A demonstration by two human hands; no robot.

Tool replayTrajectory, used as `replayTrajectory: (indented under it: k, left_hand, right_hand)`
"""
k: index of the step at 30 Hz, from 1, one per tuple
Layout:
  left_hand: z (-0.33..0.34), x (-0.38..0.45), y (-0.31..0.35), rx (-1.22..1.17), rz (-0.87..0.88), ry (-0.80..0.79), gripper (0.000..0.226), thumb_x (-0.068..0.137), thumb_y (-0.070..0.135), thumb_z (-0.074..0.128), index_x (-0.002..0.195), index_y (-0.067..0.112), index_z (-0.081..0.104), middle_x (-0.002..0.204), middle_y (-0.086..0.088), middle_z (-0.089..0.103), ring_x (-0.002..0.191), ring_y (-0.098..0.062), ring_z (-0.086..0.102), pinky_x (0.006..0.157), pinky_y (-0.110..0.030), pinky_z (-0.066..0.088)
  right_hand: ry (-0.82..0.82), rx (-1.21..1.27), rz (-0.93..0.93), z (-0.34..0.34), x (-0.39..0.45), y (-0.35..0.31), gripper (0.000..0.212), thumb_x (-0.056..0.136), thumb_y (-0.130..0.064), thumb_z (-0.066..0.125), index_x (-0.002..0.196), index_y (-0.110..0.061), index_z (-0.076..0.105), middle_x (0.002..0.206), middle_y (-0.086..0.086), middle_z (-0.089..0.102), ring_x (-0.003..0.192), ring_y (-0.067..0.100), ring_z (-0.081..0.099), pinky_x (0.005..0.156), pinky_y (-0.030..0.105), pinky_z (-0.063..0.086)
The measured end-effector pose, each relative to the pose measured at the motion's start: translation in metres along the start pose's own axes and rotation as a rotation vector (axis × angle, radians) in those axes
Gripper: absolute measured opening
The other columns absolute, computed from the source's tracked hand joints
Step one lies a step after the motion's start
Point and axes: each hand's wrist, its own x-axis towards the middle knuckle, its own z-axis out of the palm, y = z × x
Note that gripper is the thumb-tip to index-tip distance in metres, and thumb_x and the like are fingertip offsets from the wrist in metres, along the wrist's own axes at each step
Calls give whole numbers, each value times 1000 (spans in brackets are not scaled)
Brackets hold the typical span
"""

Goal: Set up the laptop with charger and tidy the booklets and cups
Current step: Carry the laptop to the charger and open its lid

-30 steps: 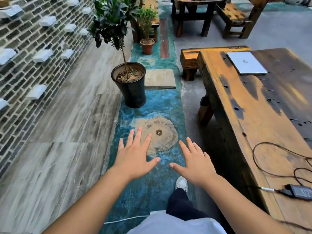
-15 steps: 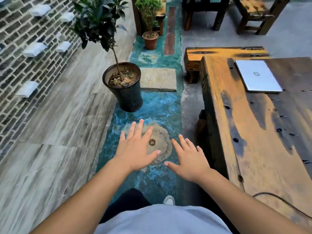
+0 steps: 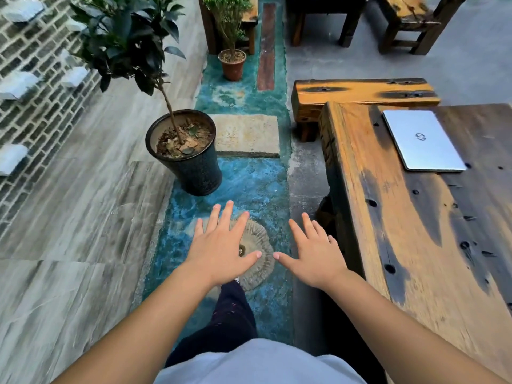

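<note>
We see both hands stretched forward, palms down, over the blue-painted floor strip beside the table. The right hand has its fingers straight and fanned wide, and it holds and touches nothing; its outer edge is just short of the near edge of the wooden table. The left hand is likewise flat and spread, empty, hovering above a round stone ornament set into the floor, the two thumbs nearly meeting. The task's thing in view, the laptop, lies closed and lid-up on the table, ahead and to the right of both hands and well apart from them; its long axis runs away from us, tilted slightly leftward at its far end. We judge the right hand the nearer of the two, with bare tabletop between it and the laptop. No charger, booklets or cups appear in this view, so we cannot say where they lie. A dark potted plant stands on the floor ahead of the left hand, away from any path to the table. Beyond the table's far end a wooden bench runs crosswise.
</note>
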Motion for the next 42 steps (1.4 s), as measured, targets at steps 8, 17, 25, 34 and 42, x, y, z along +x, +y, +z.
replayTrajectory:
  k: [8, 17, 25, 34, 42]
  left_hand:
    - [-42, 128, -53, 63, 99, -78, 93, 79, 81, 30, 154, 36, -2, 163, -2, -20, 149, -27, -19, 118, -58, 0]
    - [-91, 242, -74, 127, 243, -58, 98, 72, 85, 17, 155, 35, 0, 164, -3, -18, 150, -27, -18, 118, -58, 3]
    - [-105, 336, -48, 145, 288, -70, 101, 70, 90, 14, 155, 37, -1, 164, -2, -17, 150, -26, -16, 117, -58, 3]
    - [-143, 450, 14, 218, 316, -86, 102, 69, 91, 13, 154, 38, -3, 164, -2, -17, 150, -25, -16, 118, -58, 4]
    - [-155, 519, 98, 247, 512, -89, 96, 72, 91, 10, 153, 41, -4, 164, 0, -18, 151, -25, -14, 119, -59, 8]
  right_hand:
    - [-5, -23, 46, -40, 117, -23, 99, 75, -88, 18, 156, -34, -2, 165, 1, -12, 152, 24, -1, 117, 54, 16]
    - [5, 31, 135, -83, 202, -34, 98, 76, -88, 18, 155, -33, -2, 165, 1, -11, 152, 24, 0, 118, 54, 16]
    - [22, 98, 203, -108, 265, 10, 97, 76, -88, 17, 155, -34, 1, 165, 1, -10, 152, 23, 1, 117, 54, 17]
    - [11, 135, 232, -152, 340, 104, 101, 74, -90, 14, 155, -33, -2, 165, 0, -12, 152, 24, 2, 118, 54, 14]
    - [96, 228, 381, -181, 355, 176, 104, 68, -90, 10, 155, -34, 3, 166, 2, -3, 149, 28, 16, 115, 54, 18]
